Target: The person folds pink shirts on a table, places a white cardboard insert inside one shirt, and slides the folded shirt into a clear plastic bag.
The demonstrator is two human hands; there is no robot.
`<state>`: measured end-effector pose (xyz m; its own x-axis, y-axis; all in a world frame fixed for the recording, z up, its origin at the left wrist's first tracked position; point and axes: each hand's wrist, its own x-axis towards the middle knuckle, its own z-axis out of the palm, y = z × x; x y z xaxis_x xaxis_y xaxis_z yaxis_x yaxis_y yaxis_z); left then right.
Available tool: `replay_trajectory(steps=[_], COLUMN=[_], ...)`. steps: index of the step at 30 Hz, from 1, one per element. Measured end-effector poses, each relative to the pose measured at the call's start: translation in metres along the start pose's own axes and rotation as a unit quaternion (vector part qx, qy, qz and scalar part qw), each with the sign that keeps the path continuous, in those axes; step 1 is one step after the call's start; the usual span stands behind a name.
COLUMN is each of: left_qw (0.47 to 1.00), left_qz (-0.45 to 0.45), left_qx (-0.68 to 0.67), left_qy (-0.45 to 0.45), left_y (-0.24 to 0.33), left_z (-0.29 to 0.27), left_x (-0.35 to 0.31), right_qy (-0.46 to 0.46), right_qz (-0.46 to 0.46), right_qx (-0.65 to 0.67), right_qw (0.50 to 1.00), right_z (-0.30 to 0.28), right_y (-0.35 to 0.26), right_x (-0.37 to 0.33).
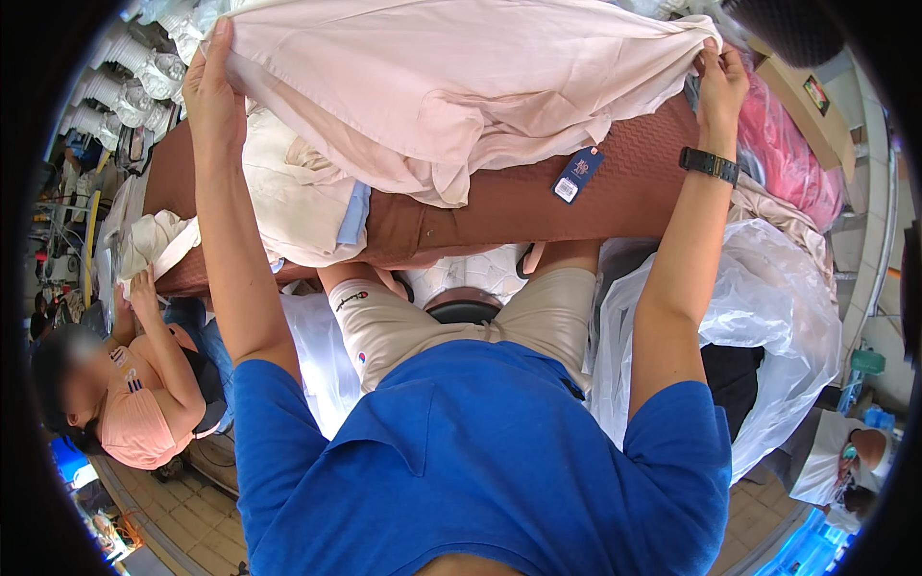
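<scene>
A pale pink garment [384, 72] is stretched wide between my two hands above a brown cloth-covered table. My left hand [213, 91] pinches its left edge, thumb up along the fabric. At the far right corner, my right hand [720, 82] grips the bunched cloth; a dark watch is on that wrist. The garment's near edge hangs loose in folds over the table. A dark blue hang tag [577, 176] with a white label dangles below it on the right. Beneath the left side lies a pile of cream clothing [288, 206] with a light blue piece [353, 213] sticking out.
The brown table cover [615, 206] reaches across in front of my lap. Clear plastic bags [768, 298] bulge at my right, with red plastic-wrapped goods [792, 158] and a cardboard box [812, 110] beyond. A co-worker [154, 394] at the left handles cream cloth. Wrapped white items stand far left.
</scene>
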<state>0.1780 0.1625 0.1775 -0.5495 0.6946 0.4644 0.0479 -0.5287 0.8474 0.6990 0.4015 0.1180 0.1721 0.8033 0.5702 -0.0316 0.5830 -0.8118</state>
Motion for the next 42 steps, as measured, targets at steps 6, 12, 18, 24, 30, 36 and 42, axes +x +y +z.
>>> replay_trajectory(steps=[6,12,18,24,30,36,42], left_qw=[0.983,0.983,0.983,0.908,0.759,0.845,0.933], left_qz=[-0.108,-0.141,-0.099,0.008,-0.428,-0.321,-0.117], left_qx=[-0.144,-0.079,0.138,0.378,0.266,0.384,0.311], left_qy=[0.038,-0.091,-0.073,-0.182,-0.413,-0.186,-0.136], left_y=[0.057,0.017,-0.077,-0.119,-0.096,-0.131,-0.102], left_z=[0.015,-0.023,-0.031,-0.063,-0.064,-0.029,0.003], left_x=[-0.023,0.042,0.034,-0.046,-0.196,-0.300,-0.308], right_qy=[0.138,0.120,-0.097,-0.337,-0.511,-0.604,-0.568], right_qz=[-0.097,-0.383,-0.006,-0.087,0.062,0.043,-0.013], right_qx=[-0.048,-0.429,-0.308,-0.431,-0.245,-0.124,-0.105], right_qw=[0.984,0.809,0.947,0.833,0.821,0.786,0.816], right_z=[0.013,-0.001,0.043,0.080,0.119,0.186,0.252], right_y=[-0.060,-0.023,0.048,0.089,0.065,0.040,0.021], right_x=[-0.003,0.084,0.021,-0.084,-0.150,-0.217,-0.254])
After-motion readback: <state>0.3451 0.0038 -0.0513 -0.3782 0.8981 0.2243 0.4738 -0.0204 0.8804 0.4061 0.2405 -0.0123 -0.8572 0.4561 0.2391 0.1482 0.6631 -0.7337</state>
